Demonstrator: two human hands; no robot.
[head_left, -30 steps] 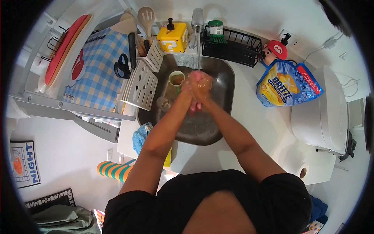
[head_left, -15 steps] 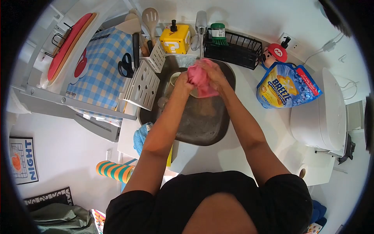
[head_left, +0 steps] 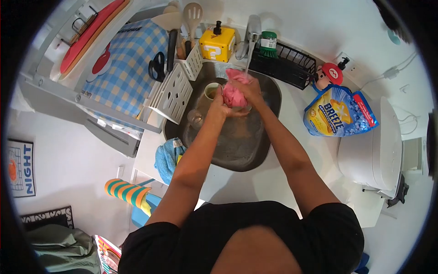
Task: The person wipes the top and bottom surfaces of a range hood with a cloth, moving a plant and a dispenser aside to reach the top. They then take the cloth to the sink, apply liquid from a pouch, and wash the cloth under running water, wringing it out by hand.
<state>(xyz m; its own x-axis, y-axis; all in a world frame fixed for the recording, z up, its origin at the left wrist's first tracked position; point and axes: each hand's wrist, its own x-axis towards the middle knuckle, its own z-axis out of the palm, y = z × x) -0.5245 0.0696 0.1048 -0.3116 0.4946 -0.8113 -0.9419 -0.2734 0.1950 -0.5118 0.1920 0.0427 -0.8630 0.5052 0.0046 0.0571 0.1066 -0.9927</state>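
Hands (head_left: 249, 92), two; pink cloth (head_left: 235, 95), one; blue cloth (head_left: 167, 157), one; sink (head_left: 232, 153), one; tap (head_left: 253, 28), one; cup (head_left: 211, 91), one; glass (head_left: 195, 118), one; white caddies (head_left: 172, 97), two; scissors (head_left: 158, 68), one pair; black rack (head_left: 282, 71), one; brush (head_left: 268, 44), one; pump bottles (head_left: 217, 46), two; pouch (head_left: 336, 113), one; poster (head_left: 21, 168), one

The left hand (head_left: 222, 108) and right hand (head_left: 250, 91) are covering parts of the pink cloth (head_left: 235, 95), which is hiding some fingers. The blue towel (head_left: 168, 160) is obscuring most of a yellow item (head_left: 179, 158), while the dark left rim is cutting off the NIGHT poster (head_left: 22, 169).
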